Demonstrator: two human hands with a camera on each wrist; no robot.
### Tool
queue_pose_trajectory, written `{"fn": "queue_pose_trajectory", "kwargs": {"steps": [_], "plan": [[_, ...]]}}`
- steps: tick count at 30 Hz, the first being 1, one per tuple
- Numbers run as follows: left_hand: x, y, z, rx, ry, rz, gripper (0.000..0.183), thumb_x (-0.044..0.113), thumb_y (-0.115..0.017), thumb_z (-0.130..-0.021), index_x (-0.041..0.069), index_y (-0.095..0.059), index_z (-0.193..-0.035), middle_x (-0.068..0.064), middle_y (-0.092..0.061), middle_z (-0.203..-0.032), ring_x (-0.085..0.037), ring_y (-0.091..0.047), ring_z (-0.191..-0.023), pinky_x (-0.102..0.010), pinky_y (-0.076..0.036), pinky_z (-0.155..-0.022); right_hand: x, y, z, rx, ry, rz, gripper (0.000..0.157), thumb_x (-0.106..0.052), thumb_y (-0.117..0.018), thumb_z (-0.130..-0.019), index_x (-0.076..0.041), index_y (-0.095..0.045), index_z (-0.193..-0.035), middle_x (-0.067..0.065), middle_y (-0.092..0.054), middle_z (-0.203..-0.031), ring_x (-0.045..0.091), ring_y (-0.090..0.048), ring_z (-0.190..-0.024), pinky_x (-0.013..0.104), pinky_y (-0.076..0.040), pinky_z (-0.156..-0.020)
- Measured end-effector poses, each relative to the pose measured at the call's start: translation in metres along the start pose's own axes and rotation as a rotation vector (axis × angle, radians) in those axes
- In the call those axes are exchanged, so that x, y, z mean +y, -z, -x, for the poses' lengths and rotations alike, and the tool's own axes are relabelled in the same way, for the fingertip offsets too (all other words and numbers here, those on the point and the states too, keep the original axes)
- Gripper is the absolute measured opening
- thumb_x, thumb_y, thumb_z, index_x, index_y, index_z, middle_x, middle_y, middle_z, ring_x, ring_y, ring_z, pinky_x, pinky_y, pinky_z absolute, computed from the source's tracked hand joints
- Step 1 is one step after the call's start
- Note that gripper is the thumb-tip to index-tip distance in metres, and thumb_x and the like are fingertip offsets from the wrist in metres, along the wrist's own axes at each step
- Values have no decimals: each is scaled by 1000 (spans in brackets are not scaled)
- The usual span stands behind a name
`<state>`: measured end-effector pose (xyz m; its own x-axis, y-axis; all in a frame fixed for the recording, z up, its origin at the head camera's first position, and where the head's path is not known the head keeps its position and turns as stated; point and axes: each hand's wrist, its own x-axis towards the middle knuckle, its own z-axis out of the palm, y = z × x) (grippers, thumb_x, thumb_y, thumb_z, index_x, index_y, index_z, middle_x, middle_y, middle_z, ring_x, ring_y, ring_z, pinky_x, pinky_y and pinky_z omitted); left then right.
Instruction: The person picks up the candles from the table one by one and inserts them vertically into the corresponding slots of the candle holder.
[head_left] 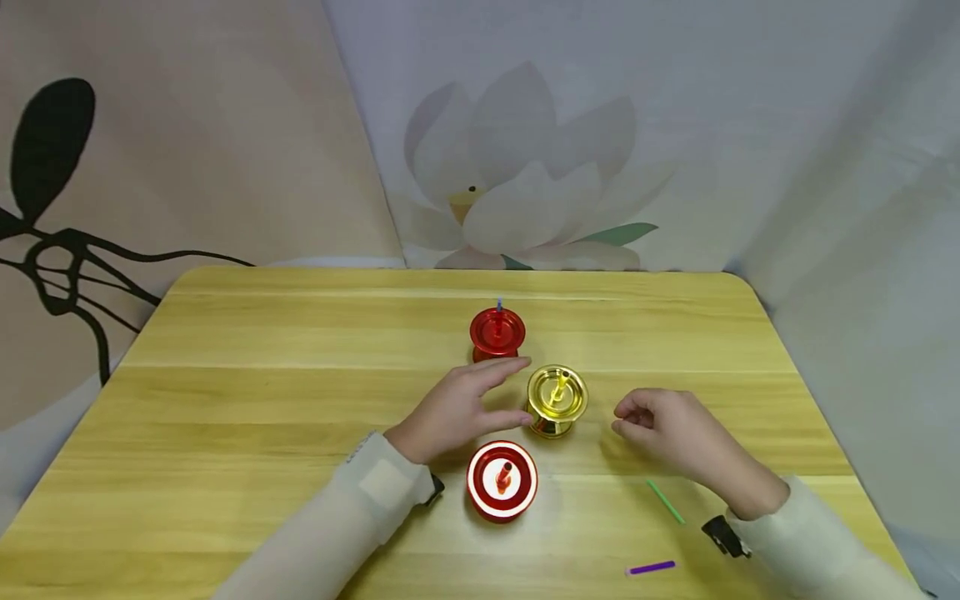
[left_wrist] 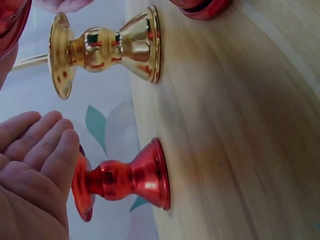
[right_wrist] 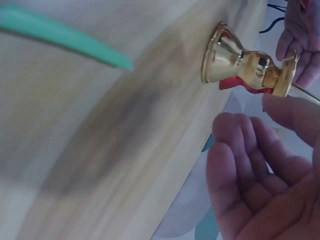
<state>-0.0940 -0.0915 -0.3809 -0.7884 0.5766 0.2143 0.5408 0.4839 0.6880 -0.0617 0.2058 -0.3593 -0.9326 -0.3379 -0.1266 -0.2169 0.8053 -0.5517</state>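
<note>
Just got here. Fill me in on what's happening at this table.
A person has both bare hands around a gold holder standing on the wooden table. The left hand is open beside it, too close to tell whether the thumb touches. The right hand is on the other side, loosely curled and apparently holding nothing. Two red holders stand nearby; a blue piece tops the farther one. A green stick and a purple stick lie on the table.

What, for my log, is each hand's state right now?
Left hand: open, empty, beside the round, shiny gold candlestick.
Right hand: open, loosely curled, empty.
</note>
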Motion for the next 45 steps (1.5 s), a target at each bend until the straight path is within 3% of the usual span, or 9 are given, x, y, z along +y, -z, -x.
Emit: {"fn": "queue_pose_trajectory", "kwargs": {"steps": [9,15,19,27,32,36,45], "plan": [[-3,-10,-13,-82,57,-15,77,41,-82,-83,11,-52,-147,-1,-53,-148,-17,-49,-136,-35,-42,-110,17,-1,21,-171,-81,67,10,-18,-72,-90,-16,-69,-81,-11,-62,-72,6,-54,-64,29,-49,-61],[-4,-12,-22,-134,88,-39,79,42,-82,-83,13,-50,-149,-1,-52,-149,-18,-47,-138,-36,-39,-113,24,-7,35,-256,-146,132,23,-15,-77,-82,-17,-59,-69,-7,-53,-64,10,-46,-56,26,-40,-53],[-2,-12,-26,-164,102,-22,81,42,-83,-82,13,-50,-149,0,-51,-150,-19,-45,-139,-36,-37,-114,27,-13,42,-281,-139,154,28,-8,-76,-77,-16,-53,-63,-6,-46,-58,8,-39,-52,22,-33,-49],[-1,-16,-30,-211,132,-9,82,46,-82,-82,15,-49,-150,1,-53,-148,-16,-46,-137,-35,-38,-114,35,-18,46,-268,-60,136,33,-4,-73,-81,-17,-49,-62,-9,-42,-55,5,-36,-50,20,-31,-48],[-1,-18,-31,-214,128,-2,80,44,-81,-83,15,-49,-150,2,-53,-148,-15,-46,-137,-34,-38,-114,35,-16,44,-239,-44,110,27,-7,-72,-83,-17,-53,-67,-9,-44,-59,4,-37,-51,20,-33,-47],[-2,-18,-31,-216,130,8,80,44,-81,-84,15,-48,-150,2,-52,-148,-15,-46,-137,-33,-38,-113,31,-15,38,-189,-6,27,21,-8,-68,-82,-18,-55,-71,-12,-46,-57,2,-38,-48,20,-35,-45],[0,-17,-30,-219,148,25,79,42,-82,-84,15,-48,-151,2,-53,-148,-14,-48,-136,-33,-40,-112,12,-10,27,-92,-36,-147,9,-10,-61,-93,-13,-56,-86,-7,-62,-64,11,-59,-49,24,-43,-44]]}}
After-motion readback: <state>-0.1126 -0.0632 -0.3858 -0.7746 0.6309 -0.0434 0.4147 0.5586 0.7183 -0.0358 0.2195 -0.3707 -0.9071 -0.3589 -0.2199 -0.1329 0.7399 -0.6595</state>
